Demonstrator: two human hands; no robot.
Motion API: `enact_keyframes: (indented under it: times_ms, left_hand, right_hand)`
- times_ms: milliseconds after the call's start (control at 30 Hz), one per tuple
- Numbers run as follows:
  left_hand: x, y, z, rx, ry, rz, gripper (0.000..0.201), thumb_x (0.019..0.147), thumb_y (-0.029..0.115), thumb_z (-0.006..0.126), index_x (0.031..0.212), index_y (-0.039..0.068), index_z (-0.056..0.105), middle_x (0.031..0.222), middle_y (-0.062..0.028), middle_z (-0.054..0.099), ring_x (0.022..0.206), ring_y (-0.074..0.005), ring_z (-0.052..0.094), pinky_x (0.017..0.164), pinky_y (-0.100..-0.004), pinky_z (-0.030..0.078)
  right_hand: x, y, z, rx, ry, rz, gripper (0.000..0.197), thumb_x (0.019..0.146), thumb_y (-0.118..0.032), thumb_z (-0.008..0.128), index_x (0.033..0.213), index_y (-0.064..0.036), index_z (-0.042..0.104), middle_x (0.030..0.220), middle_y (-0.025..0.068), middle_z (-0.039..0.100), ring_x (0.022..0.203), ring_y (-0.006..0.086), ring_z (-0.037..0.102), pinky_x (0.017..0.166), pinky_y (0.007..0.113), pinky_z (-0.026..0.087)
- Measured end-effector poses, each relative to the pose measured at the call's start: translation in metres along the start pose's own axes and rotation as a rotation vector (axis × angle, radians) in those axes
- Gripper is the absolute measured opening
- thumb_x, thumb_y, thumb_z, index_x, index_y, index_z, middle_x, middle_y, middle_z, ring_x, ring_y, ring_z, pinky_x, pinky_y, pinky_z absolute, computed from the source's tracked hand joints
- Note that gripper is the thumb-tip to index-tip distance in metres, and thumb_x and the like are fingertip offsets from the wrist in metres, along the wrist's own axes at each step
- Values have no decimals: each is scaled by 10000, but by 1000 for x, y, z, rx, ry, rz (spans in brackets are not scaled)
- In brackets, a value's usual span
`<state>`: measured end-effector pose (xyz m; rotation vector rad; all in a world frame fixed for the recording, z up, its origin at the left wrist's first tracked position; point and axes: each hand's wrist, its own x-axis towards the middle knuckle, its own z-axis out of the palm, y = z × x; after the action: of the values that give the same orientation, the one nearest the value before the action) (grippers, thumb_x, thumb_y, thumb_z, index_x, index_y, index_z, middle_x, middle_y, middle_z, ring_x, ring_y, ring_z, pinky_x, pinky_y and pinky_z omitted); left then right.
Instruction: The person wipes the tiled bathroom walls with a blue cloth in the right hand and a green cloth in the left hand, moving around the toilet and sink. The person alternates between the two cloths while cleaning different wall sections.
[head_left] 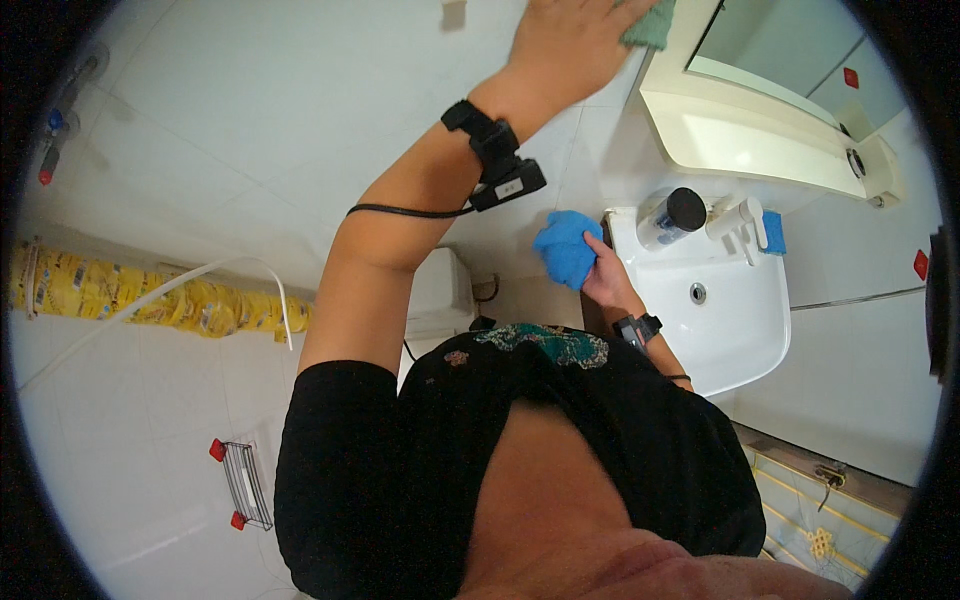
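My left hand [570,45] is raised at the top of the view, with a green cloth [655,27] under its fingers beside the mirror cabinet's edge. Part of that hand and of the cloth is cut off by the frame. Lower down, by the left rim of the white washbasin [745,330], my right hand [608,277] grips a bunched blue cloth [568,248]. The thumb of this hand shows on top of the cloth; its other fingers are mostly hidden.
A cream mirror shelf [755,135] juts out above the basin. A black-lidded container [672,218], a white faucet [740,220] and a blue sponge [773,233] stand along the basin's back. A yellow-wrapped pipe [150,295], a white hose [170,285] and a wire rack [246,485] are at the left.
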<state>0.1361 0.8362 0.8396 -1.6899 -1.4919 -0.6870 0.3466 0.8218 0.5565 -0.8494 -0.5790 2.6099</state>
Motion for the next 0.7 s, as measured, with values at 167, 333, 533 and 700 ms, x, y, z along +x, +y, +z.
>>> enact_keyframes:
  times_ms: [167,333,533,700]
  left_hand:
    - [-53,11,28,46,-90,1,713,787,216,631,1439,309,356,1461,-2,392,1115,-132,530,841,-402,366]
    - [-100,13,57,-66,-269,16,777,804,186,616,1486,288,258,1482,0,376,1158,-143,524,861,-395,390]
    - [-134,13,67,-164,-289,61,753,799,163,604,1477,261,292,1471,-5,400,1134,-142,545,853,-390,398]
    - [-87,1,42,5,-130,-4,705,784,185,621,1437,291,376,1464,-5,403,1133,-154,542,838,-388,384]
  right_hand:
    - [5,2,-7,-4,-60,-7,552,981,-324,483,1420,-20,344,1392,152,470,1232,304,503,1038,440,408]
    - [9,5,-6,-37,-28,14,546,983,-318,478,1422,-22,344,1389,150,472,1233,300,503,1033,439,412]
    - [7,5,-3,-49,8,14,540,987,-316,470,1422,-21,342,1388,148,472,1227,295,507,1026,438,418]
    - [7,6,0,-35,-4,26,519,989,-302,470,1406,-12,360,1376,152,483,1220,293,510,1022,427,422]
